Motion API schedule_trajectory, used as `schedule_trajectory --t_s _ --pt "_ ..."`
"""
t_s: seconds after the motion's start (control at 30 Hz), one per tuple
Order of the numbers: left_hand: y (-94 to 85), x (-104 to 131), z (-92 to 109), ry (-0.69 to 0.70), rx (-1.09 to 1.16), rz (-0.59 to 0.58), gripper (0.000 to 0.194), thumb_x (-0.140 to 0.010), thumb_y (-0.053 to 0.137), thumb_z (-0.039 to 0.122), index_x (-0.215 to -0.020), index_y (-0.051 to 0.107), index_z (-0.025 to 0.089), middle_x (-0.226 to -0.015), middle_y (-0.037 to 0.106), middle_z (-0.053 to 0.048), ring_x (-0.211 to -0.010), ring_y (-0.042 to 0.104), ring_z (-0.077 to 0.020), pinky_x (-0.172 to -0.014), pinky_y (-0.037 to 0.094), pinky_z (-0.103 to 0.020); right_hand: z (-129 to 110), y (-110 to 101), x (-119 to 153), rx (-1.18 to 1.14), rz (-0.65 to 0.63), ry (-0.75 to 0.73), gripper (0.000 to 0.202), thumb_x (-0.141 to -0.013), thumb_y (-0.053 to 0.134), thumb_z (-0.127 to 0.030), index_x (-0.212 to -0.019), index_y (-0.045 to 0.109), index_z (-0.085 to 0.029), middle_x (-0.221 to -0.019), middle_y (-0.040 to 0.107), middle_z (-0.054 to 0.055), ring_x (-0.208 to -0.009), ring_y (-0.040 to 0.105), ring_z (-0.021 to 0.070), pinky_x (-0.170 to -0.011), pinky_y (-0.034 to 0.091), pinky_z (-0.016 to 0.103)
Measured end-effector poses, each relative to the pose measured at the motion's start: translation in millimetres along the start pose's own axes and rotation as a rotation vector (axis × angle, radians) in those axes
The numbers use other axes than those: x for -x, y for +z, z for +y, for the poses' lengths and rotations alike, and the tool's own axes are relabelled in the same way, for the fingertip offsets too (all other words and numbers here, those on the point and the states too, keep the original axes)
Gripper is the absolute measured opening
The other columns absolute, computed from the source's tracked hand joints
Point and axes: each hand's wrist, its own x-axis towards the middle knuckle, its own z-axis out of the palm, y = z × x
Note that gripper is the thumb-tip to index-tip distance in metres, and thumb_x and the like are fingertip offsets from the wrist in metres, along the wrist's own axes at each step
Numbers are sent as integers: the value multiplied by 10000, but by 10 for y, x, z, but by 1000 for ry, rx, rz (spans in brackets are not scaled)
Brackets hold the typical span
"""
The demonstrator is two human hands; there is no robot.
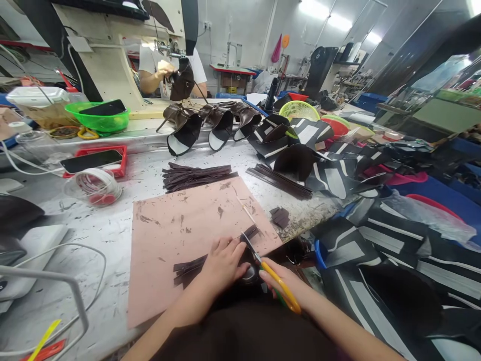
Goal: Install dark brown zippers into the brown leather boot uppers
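Note:
My right hand (280,281) is closed round the scissors (283,287), which have a yellow and green handle. The narrow blades point up and left, with their tips at the ends of some dark brown strips (251,232). Over those strips lies my left hand (225,260), fingers bent and pressing them down on the pink board (161,291). More of the strips (188,268) stick out to the left, below my left wrist. A round, shiny object (250,273) shows beside my left thumb, partly hidden.
Two bundles of dark strips, a left one (195,176) and a right one (280,181), lie behind the board. Small cut pieces (280,216) sit at its right. Shoe uppers (184,130) line the back ledge; black pieces (391,235) pile up right. A person (195,70) works behind.

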Motion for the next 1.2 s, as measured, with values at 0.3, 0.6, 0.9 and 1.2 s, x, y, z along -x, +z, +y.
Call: schedule_trajectory --t_s 0.3,0.6,0.9,1.2 --pt "-14 -13 -5 -5 -5 -39 327 -739 575 391 -1015 548 220 -1039 616 -32 -1007 474 -231 -855 299 -352 -87 19 7 213 196 -99 284 -804 432 -427 -859 569 -184 -631 534 -7 -565 494 123 -524 375 222" --pt "-47 -31 5 -25 -18 -84 320 -749 564 372 -1027 550 213 -1062 608 -32 -1020 470 -239 -862 305 -366 30 -3 21 -77 197 -74 396 -736 465 -560 -794 552 -178 -496 368 -55 -372 315 62 -338 273 188" --pt "-60 -60 -23 -13 -31 -89 317 -766 545 346 -1054 558 213 -1055 611 -43 -998 471 -250 -840 323 -362 272 -927 -30 490 541 156 449 -781 424 -497 -1100 565 -215 -658 581 33 -581 559 181 -533 409 271" --pt "-50 -64 -50 6 -56 -88 431 -780 525 348 -1179 487 193 -1063 614 -49 -997 471 -238 -849 328 -346 532 -803 -4 287 523 -28 602 -761 403 -557 -1252 440 -211 -754 574 41 -583 541 167 -540 413 268"
